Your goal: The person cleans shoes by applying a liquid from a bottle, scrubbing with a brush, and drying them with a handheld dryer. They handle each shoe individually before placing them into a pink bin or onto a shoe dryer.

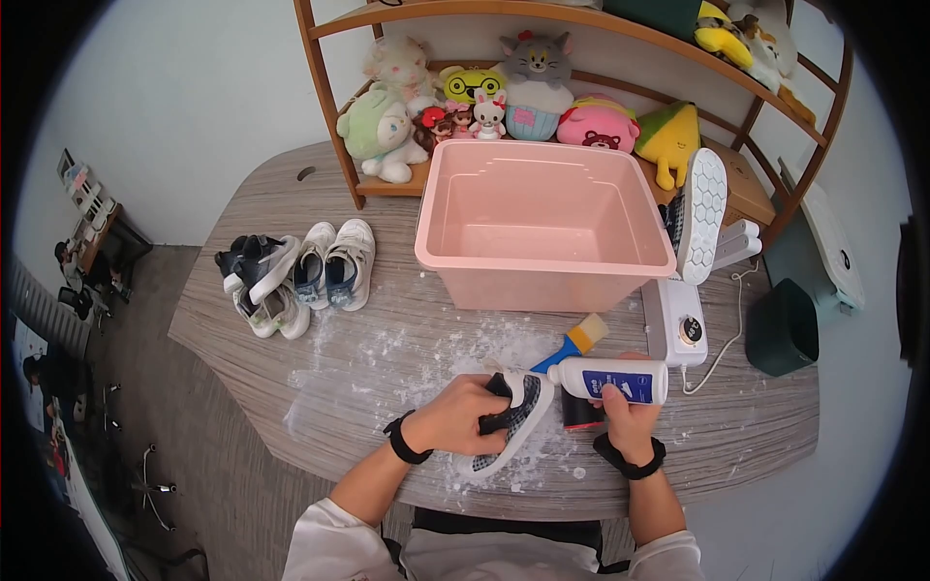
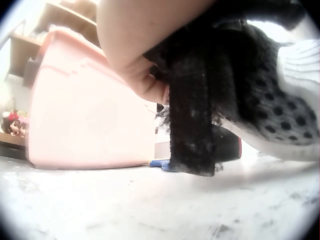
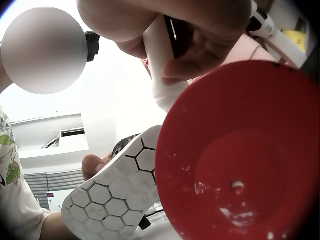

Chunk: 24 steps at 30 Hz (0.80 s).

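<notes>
My left hand (image 1: 463, 414) grips a small shoe (image 1: 526, 426) with a black-and-white checked upper and white sole, near the table's front. Its honeycomb-patterned outsole (image 3: 107, 202) shows in the right wrist view. A black strap with frayed edges (image 2: 192, 115) hangs close before the left wrist camera. In my right hand (image 1: 628, 423) is a white bottle (image 1: 620, 378) with a blue label, held nearly level, its narrow end pointing left at the shoe. Below the bottle is a black can (image 1: 578, 414) with a red end, which fills much of the right wrist view.
A brush (image 1: 576, 341) with a blue handle lies behind the bottle. Beyond stands a pink bin (image 1: 547, 286); right of it, a white device (image 1: 675, 324) carries another shoe (image 1: 704, 213). Several shoes (image 1: 310, 271) sit left. White smears spot the table (image 1: 387, 378). Plush toys line the shelf.
</notes>
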Tool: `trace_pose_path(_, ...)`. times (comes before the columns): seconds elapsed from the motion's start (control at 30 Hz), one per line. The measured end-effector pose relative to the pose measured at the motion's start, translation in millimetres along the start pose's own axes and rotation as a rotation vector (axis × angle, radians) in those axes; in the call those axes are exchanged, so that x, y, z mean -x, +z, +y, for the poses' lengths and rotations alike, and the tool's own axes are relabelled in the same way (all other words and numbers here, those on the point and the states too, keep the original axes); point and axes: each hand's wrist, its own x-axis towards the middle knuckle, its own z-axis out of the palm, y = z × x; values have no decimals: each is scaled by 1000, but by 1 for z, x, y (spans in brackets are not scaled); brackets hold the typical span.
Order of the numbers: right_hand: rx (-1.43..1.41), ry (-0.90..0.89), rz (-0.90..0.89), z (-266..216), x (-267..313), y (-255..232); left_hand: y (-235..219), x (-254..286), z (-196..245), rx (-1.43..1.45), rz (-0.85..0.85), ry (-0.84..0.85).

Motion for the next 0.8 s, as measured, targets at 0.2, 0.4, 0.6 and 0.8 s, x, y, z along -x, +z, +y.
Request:
trace_pose_path(0.2,-14,-127,-99,8,0,-10,-2,2,0,-45,-44,-19)
trace_pose_path(0.4,-37,27,-24,-3,-2,2,-3,0,0,-29,-28,37)
trace_pose_path(0.6,-31,73,-94,-4,-4,0,-8,6,-7,-53,-35,-9)
trace_pose_path(0.8,52,21,-31,-1,-9,-4,-9,16,-24,77,67,-81)
